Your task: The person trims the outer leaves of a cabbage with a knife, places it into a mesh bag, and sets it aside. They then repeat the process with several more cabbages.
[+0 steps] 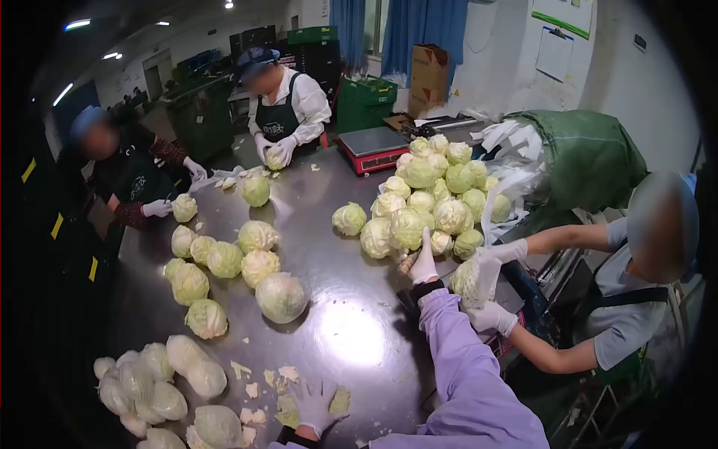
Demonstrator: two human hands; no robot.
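Note:
My right hand (423,266), white-gloved at the end of a purple sleeve, reaches to the front of a heap of trimmed cabbages (422,172). Its thumb points up against a pale green cabbage (410,227). The fingers curl round a small tan, ridged thing (407,263) whose kind I cannot tell. My left hand (314,404), also gloved, lies flat with fingers spread on the steel table (351,292). Around it are torn cabbage leaves (287,411) and pale cut scraps. Plastic-wrapped cabbages (138,385) are grouped to its left.
At right a co-worker bags a cabbage (467,283) close beside my right forearm. Two more people handle cabbages across the table. Several loose cabbages (224,259) stand at left centre, with a larger one (282,297). A red scale (372,147) and a green sack (587,157) are behind.

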